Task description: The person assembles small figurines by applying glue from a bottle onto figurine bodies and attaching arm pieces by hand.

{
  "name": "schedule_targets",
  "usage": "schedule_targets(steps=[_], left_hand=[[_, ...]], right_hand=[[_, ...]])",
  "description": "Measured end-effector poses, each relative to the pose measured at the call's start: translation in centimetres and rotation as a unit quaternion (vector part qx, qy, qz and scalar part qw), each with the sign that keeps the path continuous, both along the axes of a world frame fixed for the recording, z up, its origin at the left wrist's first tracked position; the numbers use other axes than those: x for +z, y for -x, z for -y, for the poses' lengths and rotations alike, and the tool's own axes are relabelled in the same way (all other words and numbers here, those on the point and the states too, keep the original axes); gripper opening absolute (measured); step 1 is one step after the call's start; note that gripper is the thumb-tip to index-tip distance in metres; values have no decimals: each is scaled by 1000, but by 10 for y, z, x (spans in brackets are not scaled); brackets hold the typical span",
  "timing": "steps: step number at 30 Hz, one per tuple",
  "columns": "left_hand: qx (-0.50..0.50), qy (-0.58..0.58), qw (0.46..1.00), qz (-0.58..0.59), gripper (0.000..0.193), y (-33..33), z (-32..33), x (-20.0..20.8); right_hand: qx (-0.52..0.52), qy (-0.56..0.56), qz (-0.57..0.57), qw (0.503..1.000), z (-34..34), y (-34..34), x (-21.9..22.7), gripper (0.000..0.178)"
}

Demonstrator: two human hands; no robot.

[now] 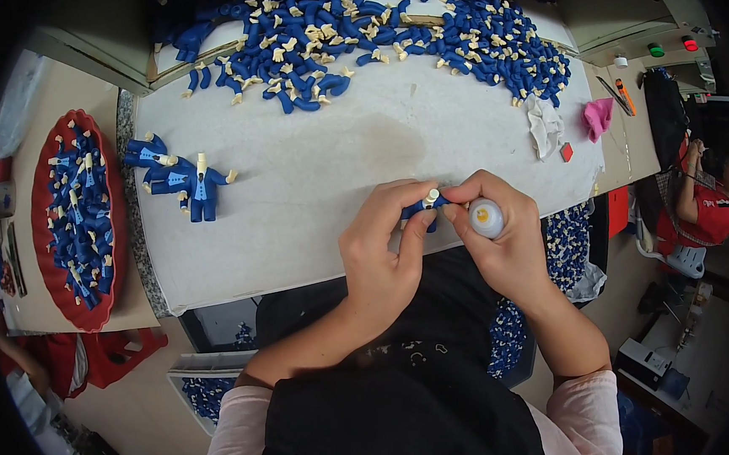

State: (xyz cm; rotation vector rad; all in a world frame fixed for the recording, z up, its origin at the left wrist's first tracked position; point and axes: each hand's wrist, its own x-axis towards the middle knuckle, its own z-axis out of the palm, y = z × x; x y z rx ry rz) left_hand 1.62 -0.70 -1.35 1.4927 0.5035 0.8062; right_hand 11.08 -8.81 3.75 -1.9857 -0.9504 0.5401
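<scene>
Over a white table (309, 164), left hand (376, 242) and right hand (505, 243) are gripping a blue plastic figure (430, 203), long axis tilting, cream neck (432, 196) pointing upward; the right is also clasping a white bottle (484, 219). Farther left, a red oval tray (44, 220) is holding similar figures (80, 215).

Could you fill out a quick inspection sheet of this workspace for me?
Surface: pale worktop with a darker stain near the middle.
Job's things: small blue figure in the hands; white bottle; heaped blue arms at the far edge; blue figures at left.
Clutter: white cloth, pink cloth, orange knife.
Hands: left hand grips the figure; right hand pinches it and holds the bottle.
Cables: none clearly made out.
Surroundings: red tray of figures at left; another person at right.
</scene>
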Motion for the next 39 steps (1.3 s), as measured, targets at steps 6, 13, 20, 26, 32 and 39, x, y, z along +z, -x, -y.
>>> schedule_targets(steps=[6,13,20,26,32,39], left_hand=[[1,0,1000,0,22,-2,0,2],[-43,64,996,48,18,8,-14,4],[-99,290,932,193,22,14,-5,21],[-146,229,936,223,27,11,-7,0],[-203,418,848,255,32,7,-6,1],[-219,486,821,202,33,9,-8,9]], right_hand=[[-2,-9,-2,1000,1,-1,-2,13],[10,-48,55,997,-5,10,2,17],[-3,-262,339,904,-8,30,-24,31],[35,-283,371,884,-5,35,-30,23],[32,-286,362,887,3,35,-26,29],[-43,-194,239,950,6,27,-10,35]])
